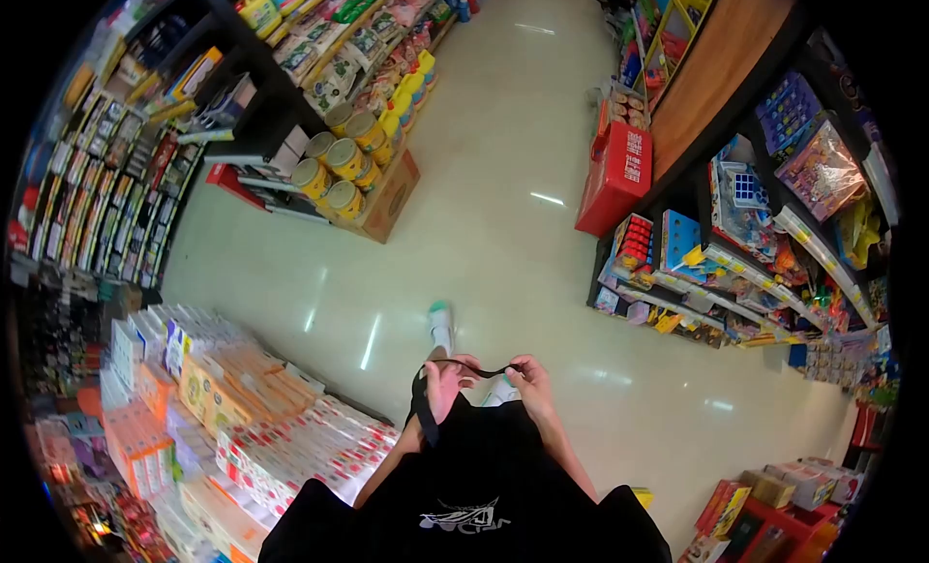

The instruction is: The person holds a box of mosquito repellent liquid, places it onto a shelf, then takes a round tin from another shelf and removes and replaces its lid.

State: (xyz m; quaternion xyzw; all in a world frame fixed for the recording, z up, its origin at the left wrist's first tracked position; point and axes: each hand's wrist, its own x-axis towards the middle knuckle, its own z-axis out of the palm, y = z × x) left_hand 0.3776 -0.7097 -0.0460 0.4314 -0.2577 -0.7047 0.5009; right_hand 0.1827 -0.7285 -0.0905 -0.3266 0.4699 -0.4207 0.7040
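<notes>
In front of my waist I hold a black strap that looks like a thin flat band. My right hand pinches one end between thumb and fingers. The fingers of my left hand are curled on the strap a little to the left, with the thumb raised. From there the band loops around the outside of my left hand, and a wider tail hangs down by the wrist. A short stretch of strap spans the gap between both hands. My shoes show just beyond them on the floor.
Stacked cartons stand close at my left. Ahead left, yellow-labelled cans sit at a shelf end. A red box stands on the right beside toy shelves. A shiny tiled aisle floor runs between them.
</notes>
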